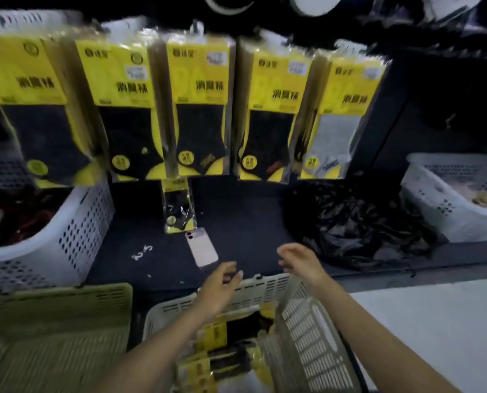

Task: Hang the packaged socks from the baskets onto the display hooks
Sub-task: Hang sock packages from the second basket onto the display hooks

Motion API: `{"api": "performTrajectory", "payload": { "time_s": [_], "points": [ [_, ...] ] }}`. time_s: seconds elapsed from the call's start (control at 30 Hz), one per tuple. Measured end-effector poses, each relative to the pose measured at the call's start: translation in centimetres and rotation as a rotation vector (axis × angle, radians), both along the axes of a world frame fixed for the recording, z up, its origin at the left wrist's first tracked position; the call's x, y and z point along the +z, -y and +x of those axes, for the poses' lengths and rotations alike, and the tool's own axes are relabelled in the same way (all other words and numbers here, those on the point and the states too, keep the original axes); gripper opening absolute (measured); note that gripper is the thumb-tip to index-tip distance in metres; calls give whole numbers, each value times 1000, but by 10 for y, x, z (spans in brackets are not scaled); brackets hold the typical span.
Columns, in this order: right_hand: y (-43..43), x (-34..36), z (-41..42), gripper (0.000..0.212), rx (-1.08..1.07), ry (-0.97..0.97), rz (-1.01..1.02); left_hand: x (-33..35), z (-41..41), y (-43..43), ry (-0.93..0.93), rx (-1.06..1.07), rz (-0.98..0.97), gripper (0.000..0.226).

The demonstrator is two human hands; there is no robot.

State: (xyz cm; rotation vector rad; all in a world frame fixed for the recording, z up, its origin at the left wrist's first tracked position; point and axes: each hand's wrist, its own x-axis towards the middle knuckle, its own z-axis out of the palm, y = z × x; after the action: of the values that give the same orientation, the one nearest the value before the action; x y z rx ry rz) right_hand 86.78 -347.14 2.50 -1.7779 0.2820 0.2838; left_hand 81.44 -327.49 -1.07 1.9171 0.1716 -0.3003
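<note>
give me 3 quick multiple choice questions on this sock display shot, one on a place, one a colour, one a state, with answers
1. Where does the phone lie?
A. on a hook
B. on the dark shelf, near the loose sock pack
C. on a chair

2. What colour are the socks in the rightmost hanging pack?
A. black
B. red
C. grey

3. What do the left hand and right hand hold?
A. nothing
B. a pack each
C. the phone

Answers: 1 B, it rests flat on the shelf by the pack's lower edge; 2 C, grey shows under its yellow card; 3 A, both hover empty with relaxed fingers over the front basket.
</note>
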Motion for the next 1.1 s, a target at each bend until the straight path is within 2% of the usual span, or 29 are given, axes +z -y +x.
{"api": "performTrajectory", "payload": {
  "time_s": [0.13,0.23,0.3,0.37,0.47,0.5,0.57,0.6,0.7,0.77,0.87,0.93,1.03,1.1],
  "points": [
    [2,-107,-41,33,170,-379,-196,-77,-46,-27,-205,182,28,31],
    [11,-157,-62,39,77,-541,-172,-117,-65,-38,-300,201,36,35],
    [11,-176,-62,36,16,-529,-186,-139,-67,-46,-310,228,29,32],
    [7,-188,-56,21,3,-457,-209,-157,-64,-52,-324,284,-25,30],
    [1,-206,-41,13,-14,-336,-194,-176,-55,-57,-351,293,-33,30],
    [-2,-210,-36,20,-8,-333,-167,-182,-52,-58,-364,286,-21,29],
    [-3,-221,-26,51,-11,-348,-118,-196,-45,-59,-390,273,14,37],
    [-2,-227,-21,55,-14,-347,-114,-202,-42,-59,-405,259,35,42],
    [1,-246,-11,48,15,-377,-81,-219,-35,-57,-440,203,96,41],
    [0,-254,-10,51,39,-397,-98,-227,-33,-57,-443,200,143,36],
    [0,-259,-13,55,21,-360,-137,-231,-34,-57,-432,216,189,34],
    [2,-257,-16,48,9,-314,-136,-228,-39,-57,-426,216,205,31],
    [8,-242,-17,39,-14,-254,-168,-214,-50,-56,-394,210,186,30],
    [13,-225,-18,38,-4,-247,-170,-199,-56,-55,-331,224,141,21]
  ]
}}
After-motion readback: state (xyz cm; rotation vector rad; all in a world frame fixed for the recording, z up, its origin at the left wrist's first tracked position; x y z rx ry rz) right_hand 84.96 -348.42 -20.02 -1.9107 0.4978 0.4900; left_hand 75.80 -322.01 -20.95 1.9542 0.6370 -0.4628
